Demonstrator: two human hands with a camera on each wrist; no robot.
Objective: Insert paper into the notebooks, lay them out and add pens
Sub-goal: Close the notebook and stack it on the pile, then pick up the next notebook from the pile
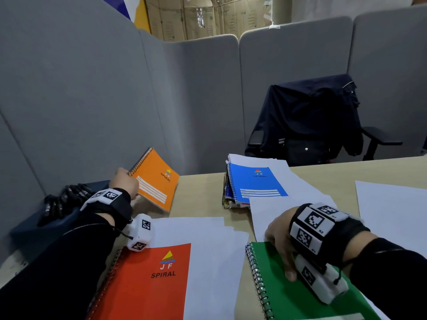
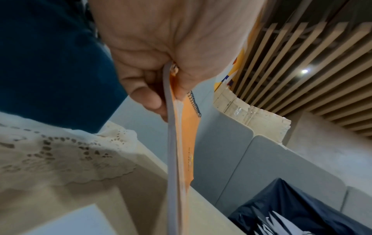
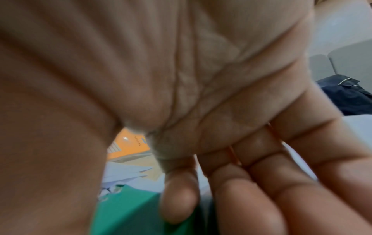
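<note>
My left hand (image 1: 124,181) grips the spiral corner of an orange notebook (image 1: 156,181) and holds it tilted above the table's far left. In the left wrist view the thumb and fingers (image 2: 149,98) pinch that orange notebook (image 2: 186,136) edge-on. My right hand (image 1: 280,241) rests with straight fingers on the top of a green notebook (image 1: 291,294) at the front right; its fingers (image 3: 237,187) lie flat over the green cover (image 3: 128,209). A red notebook (image 1: 147,285) lies on white paper (image 1: 208,245) at the front left. A blue notebook (image 1: 256,183) tops a stack farther back.
Loose white sheets (image 1: 390,204) lie at the right and under the blue stack. Black pens (image 1: 62,199) lie on a dark blue box (image 1: 34,229) at the far left. Grey partition panels (image 1: 92,100) stand behind the table, with an office chair (image 1: 309,121) draped in dark cloth beyond.
</note>
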